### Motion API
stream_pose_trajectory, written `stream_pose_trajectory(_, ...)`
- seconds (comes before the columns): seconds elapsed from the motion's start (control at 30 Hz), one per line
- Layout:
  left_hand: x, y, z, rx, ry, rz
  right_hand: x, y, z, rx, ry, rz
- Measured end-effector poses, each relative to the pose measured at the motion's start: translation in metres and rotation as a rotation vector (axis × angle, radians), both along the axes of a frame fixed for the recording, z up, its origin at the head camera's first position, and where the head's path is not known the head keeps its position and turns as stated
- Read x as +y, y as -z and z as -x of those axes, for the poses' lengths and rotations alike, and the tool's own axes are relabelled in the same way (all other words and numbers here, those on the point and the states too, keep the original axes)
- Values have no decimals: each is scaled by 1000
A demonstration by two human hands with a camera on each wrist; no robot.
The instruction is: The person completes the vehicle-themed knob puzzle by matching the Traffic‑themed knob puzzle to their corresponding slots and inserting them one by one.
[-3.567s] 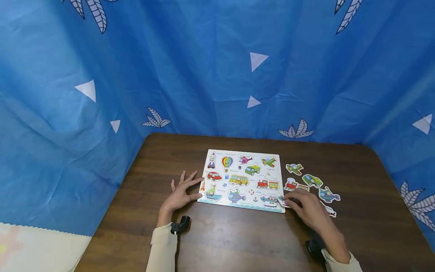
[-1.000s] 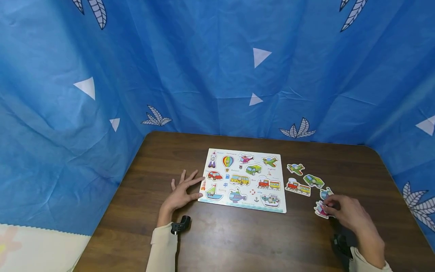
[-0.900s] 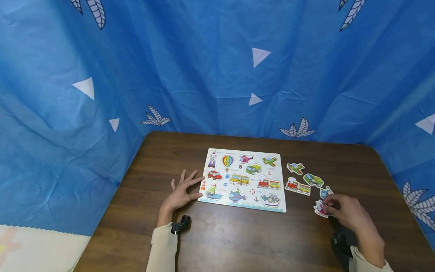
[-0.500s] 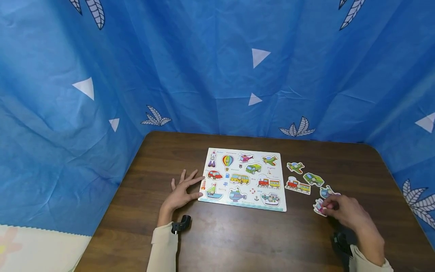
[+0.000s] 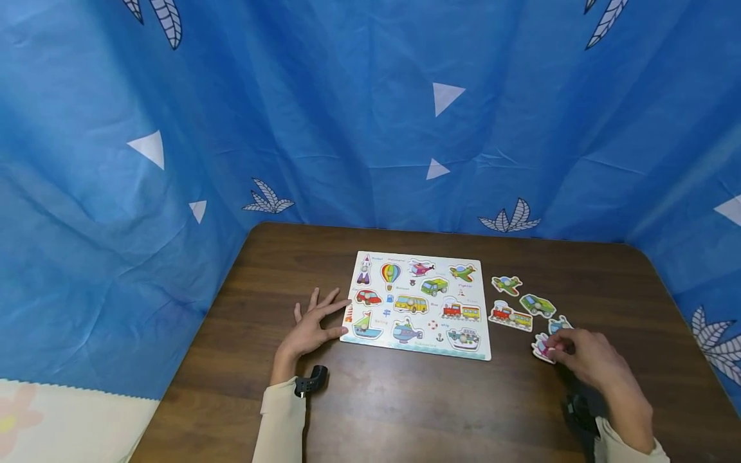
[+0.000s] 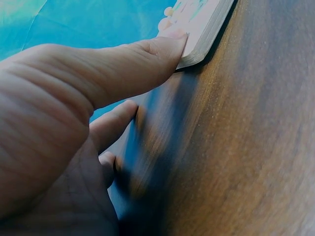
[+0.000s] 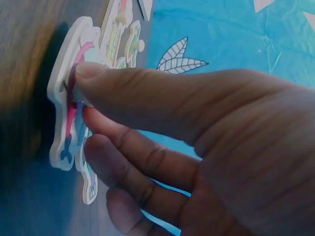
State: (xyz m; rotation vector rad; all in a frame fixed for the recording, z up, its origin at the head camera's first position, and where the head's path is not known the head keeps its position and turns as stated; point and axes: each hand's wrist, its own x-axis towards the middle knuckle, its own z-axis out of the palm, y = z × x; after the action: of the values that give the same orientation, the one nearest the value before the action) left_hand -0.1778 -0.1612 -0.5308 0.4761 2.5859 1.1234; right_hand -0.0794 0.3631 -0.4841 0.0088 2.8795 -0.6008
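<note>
My right hand [image 5: 596, 363] pinches a pink helicopter puzzle piece [image 5: 541, 348] between thumb and fingers. In the right wrist view, this helicopter piece [image 7: 61, 105] stands tilted, with the thumb pressed on its printed face; its knob is hidden. Fingers spread, my left hand [image 5: 307, 331] rests at the left edge of the white peg puzzle board [image 5: 417, 348]. The left wrist view shows the left thumb [image 6: 133, 61] on a corner of the board. A ship picture with a knob [image 5: 463, 339] is at the board's lower right.
Loose pieces lie right of the board: a green plane [image 5: 506, 285], a green truck [image 5: 537, 305], a red and yellow train [image 5: 511, 316] and a blue submarine [image 5: 558, 325], partly hidden by the right hand. A blue curtain [image 5: 347, 128] hangs behind the brown table [image 5: 417, 411].
Earlier, my right hand held the ship piece at the board's lower right; the ship now sits on the board. That hand moved right and took the helicopter piece, which has shifted slightly. The left hand stayed.
</note>
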Motion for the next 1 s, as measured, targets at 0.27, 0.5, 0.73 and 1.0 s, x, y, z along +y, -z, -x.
stream_pose_trajectory(0.27, 1, 0, 1, -7, -2, -11, -8, -2, 1, 25, -9, -6)
stream_pose_trajectory(0.5, 1, -2, 0, -2, -3, -1, -17, -5, 10, 48, -26, -13)
stream_pose_trajectory(0.73, 3, -2, 0, -5, -7, 1, -28, -14, 25, 74, -76, -33)
stream_pose_trajectory(1.0, 2, -3, -1, -7, -19, 1, -49, -24, 50, 101, -163, -26)
